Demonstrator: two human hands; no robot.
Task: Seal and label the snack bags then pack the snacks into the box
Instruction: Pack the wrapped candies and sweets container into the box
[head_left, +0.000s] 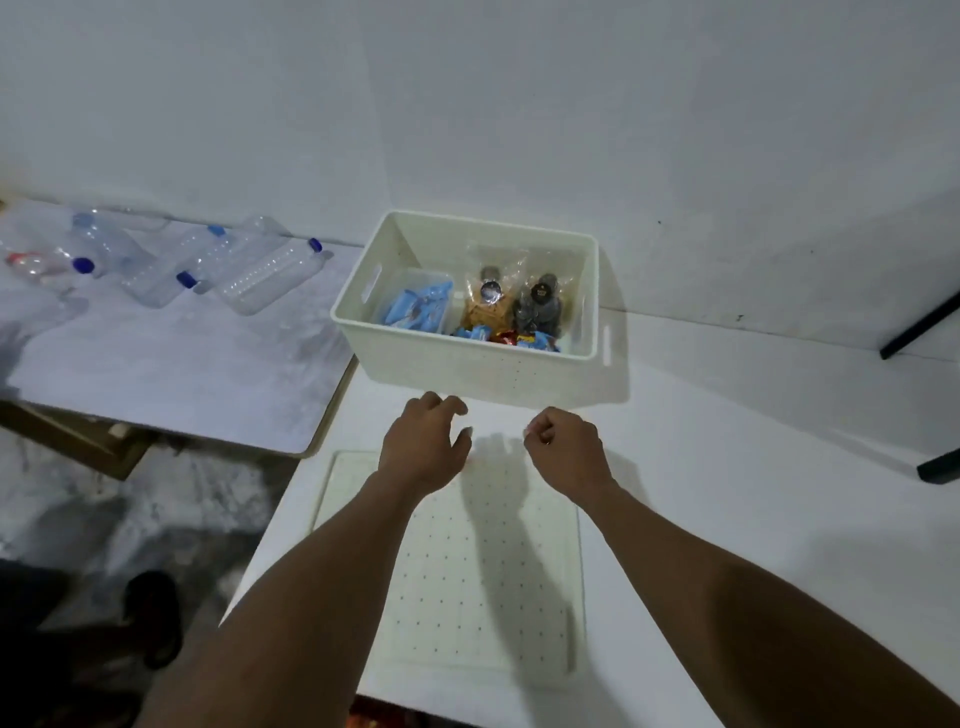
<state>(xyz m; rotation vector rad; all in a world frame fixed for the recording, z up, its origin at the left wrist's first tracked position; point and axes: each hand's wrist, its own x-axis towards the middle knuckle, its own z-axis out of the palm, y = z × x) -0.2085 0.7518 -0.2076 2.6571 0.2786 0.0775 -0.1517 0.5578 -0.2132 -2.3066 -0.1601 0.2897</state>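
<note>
A cream plastic box (467, 358) stands on the white table against the wall. Inside it sit two clear snack bags, one with tan snacks (487, 299) and one with dark snacks (540, 304), each with a round label. A small clear tub of blue wrappers (418, 306) sits at the box's left, and loose wrapped snacks (511, 339) lie along the front. The flat perforated lid (467, 571) lies under my forearms. My left hand (423, 447) hovers just before the box, fingers loosely curled and holding nothing. My right hand (566, 447) hovers beside it, fingers curled in, nothing visible in it.
A second, lower table (171, 364) to the left carries several empty plastic bottles (218, 265) with blue caps. Dark metal legs (924, 322) stand at the right edge. The floor and a dark shoe (156, 613) show at lower left.
</note>
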